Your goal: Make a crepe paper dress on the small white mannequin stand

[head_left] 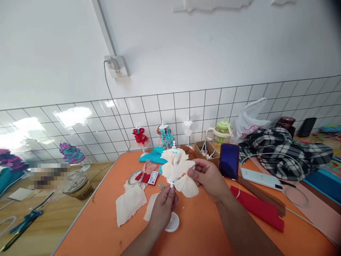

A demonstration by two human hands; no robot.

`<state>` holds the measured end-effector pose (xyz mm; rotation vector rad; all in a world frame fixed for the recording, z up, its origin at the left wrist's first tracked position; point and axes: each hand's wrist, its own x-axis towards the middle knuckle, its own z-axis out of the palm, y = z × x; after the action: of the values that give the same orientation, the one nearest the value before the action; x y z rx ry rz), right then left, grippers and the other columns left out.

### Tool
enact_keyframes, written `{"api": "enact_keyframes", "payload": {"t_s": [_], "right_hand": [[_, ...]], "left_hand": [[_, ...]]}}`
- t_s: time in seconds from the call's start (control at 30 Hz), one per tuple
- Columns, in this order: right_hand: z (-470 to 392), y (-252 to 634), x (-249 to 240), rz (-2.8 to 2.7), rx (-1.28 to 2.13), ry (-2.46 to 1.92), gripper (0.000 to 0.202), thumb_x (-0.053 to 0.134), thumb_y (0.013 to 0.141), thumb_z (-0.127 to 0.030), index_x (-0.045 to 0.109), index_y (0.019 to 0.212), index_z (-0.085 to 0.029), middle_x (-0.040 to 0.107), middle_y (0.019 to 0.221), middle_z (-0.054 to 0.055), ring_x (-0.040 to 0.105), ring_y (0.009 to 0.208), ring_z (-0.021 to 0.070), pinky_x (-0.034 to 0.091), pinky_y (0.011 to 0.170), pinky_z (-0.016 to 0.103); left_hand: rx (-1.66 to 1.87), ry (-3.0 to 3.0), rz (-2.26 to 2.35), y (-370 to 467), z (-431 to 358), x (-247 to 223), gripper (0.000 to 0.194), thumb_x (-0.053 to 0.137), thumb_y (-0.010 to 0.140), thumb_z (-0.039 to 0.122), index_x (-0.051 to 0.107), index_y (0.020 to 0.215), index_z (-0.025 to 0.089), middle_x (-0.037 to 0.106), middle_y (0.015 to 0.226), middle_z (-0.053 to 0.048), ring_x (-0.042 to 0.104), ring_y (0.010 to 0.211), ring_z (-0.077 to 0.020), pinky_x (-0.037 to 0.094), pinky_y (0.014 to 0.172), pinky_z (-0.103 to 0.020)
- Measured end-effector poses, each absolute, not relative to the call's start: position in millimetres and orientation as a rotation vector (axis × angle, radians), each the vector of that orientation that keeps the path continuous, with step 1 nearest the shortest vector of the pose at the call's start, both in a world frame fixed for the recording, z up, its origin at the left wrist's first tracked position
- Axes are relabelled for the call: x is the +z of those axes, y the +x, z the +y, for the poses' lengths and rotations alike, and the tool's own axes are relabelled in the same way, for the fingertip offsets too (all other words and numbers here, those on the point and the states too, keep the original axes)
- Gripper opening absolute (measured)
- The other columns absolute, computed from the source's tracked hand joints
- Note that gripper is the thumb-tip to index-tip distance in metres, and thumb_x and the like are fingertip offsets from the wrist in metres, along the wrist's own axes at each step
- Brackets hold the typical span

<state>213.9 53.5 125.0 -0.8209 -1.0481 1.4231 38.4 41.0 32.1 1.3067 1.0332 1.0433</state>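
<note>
Mini dress form (176, 160) upright, long axis near vertical, base toward wearer, above orange table (106, 199). Left hand (165, 202) grips its stand, covering part of the pole; right fingers pinch the cream crepe paper (186, 184). Form's torso sits above left hand, left of right hand (206, 176).

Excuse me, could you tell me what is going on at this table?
Someone's left hand holds a small white dress form by its stem above the orange table, while the right hand pinches one of the cream pieces around it. Behind stand a red-dressed form, a red and turquoise one and a bare white one.
</note>
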Motion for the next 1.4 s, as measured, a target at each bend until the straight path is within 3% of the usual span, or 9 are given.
{"api": "enact_keyframes", "payload": {"t_s": [0.23,0.43,0.7,1.4], "right_hand": [[67.4,192.2,103.5,-0.978,1.16,-0.915,0.035,0.082,0.056,-0.037,0.066,0.079,-0.016,0.062,0.059,-0.002,0.046,0.044,0.007,0.034,0.038,0.018],[72.1,184.9,89.1,-1.025,1.063,-0.966,0.033,0.078,0.062,-0.037,0.064,0.082,-0.014,0.066,0.066,0.002,0.052,0.046,0.009,0.043,0.042,0.021],[72.7,184.3,80.7,-1.131,0.744,-1.114,0.031,0.074,0.066,-0.04,0.065,0.08,-0.014,0.065,0.07,0.003,0.055,0.057,0.0129,0.046,0.051,0.024],[69.1,183.0,80.8,-1.162,0.642,-1.158,0.032,0.071,0.069,-0.044,0.065,0.08,-0.015,0.063,0.068,0.002,0.051,0.055,0.0123,0.043,0.05,0.024]], "left_hand": [[0.979,1.419,1.123,38.0,37.1,28.6,0.042,0.038,0.091,0.052,0.056,0.105,0.016,0.043,0.059,0.005,0.034,0.051,-0.0094,0.027,0.049,-0.022],[0.962,1.486,1.169,39.6,32.9,27.4,0.044,0.036,0.091,0.051,0.058,0.109,0.017,0.045,0.062,0.004,0.038,0.054,-0.0111,0.03,0.053,-0.023],[0.983,1.52,1.191,40.8,32.1,28.6,0.042,0.035,0.092,0.049,0.06,0.107,0.018,0.047,0.061,0.003,0.044,0.058,-0.0132,0.034,0.057,-0.024],[1.045,1.62,1.193,41.3,28.4,27.9,0.035,0.036,0.093,0.043,0.061,0.095,0.018,0.049,0.062,0.002,0.045,0.061,-0.0144,0.034,0.06,-0.024]]}}
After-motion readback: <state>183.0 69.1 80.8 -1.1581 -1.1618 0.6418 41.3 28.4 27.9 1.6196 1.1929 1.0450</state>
